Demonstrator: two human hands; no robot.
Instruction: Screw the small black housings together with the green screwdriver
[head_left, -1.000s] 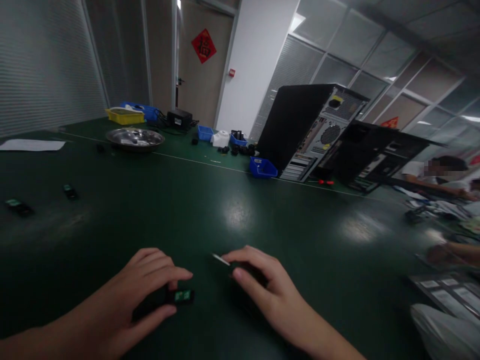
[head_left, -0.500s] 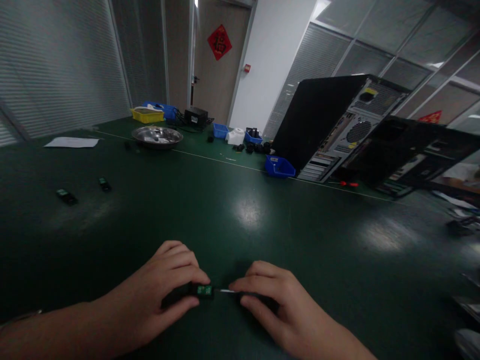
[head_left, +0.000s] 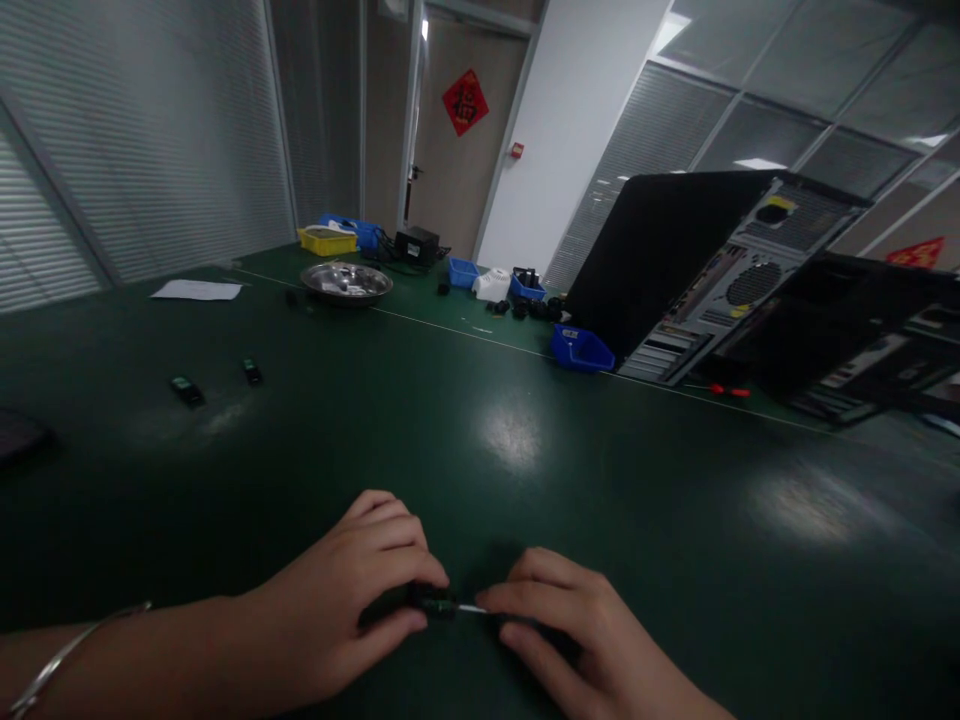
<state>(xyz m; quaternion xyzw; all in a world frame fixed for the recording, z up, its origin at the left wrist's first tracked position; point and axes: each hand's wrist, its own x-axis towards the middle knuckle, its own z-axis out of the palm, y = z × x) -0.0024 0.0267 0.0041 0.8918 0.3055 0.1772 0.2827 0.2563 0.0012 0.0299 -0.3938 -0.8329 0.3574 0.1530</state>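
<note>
My left hand (head_left: 352,605) is closed in a pinch around a small black part with a green label (head_left: 433,602), held low over the green table (head_left: 525,450). My right hand (head_left: 577,640) is closed around a thin tool with a silvery tip (head_left: 472,608). That tip points left and meets the small part between the two hands. A thin bracelet (head_left: 67,650) sits on my left wrist.
Two similar small black parts (head_left: 187,390) (head_left: 252,372) lie at the left. Farther back are a metal bowl (head_left: 346,282), a paper sheet (head_left: 196,290), yellow (head_left: 328,241) and blue bins (head_left: 581,350), and two open computer cases (head_left: 697,270) (head_left: 847,335).
My right hand brought the tool's tip leftward to the small part in my left hand. The view swung left, so the people at the right edge are out of sight.
</note>
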